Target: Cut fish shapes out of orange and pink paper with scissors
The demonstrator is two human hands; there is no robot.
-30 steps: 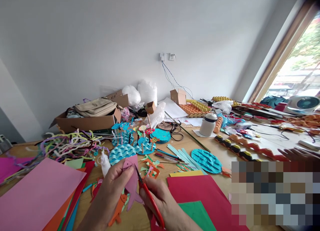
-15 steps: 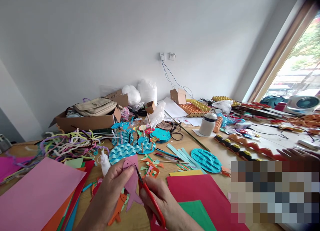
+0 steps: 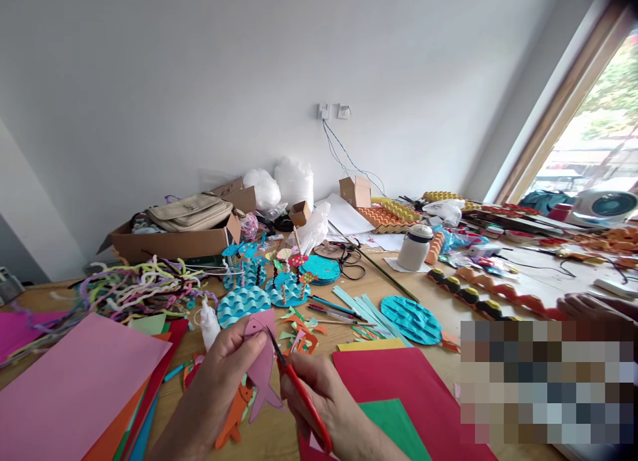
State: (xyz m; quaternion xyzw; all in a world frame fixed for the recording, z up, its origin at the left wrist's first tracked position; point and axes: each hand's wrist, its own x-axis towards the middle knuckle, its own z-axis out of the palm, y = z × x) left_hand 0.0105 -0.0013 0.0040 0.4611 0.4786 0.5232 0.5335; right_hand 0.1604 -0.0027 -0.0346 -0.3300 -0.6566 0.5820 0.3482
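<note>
My left hand [image 3: 219, 374] pinches a pink paper fish cutout [image 3: 262, 365] by its upper edge, low in the middle of the view. My right hand [image 3: 326, 401] grips red-handled scissors [image 3: 299, 391], whose dark blades meet the right edge of the pink cutout. An orange paper shape [image 3: 234, 418] lies on the wooden table [image 3: 379, 285] just under my left hand.
Pink, red and green paper sheets [image 3: 74, 388] lie left and right of my hands. A white glue bottle [image 3: 209, 325], blue wave discs [image 3: 411, 318], pipe cleaners [image 3: 134, 288], a cardboard box [image 3: 174, 238] and a white jar [image 3: 415, 247] crowd the table. Another person's hand [image 3: 588, 307] rests at far right.
The scissors and my right hand have shifted very slightly along the pink cutout's edge. The other person's hand at the right moved a little.
</note>
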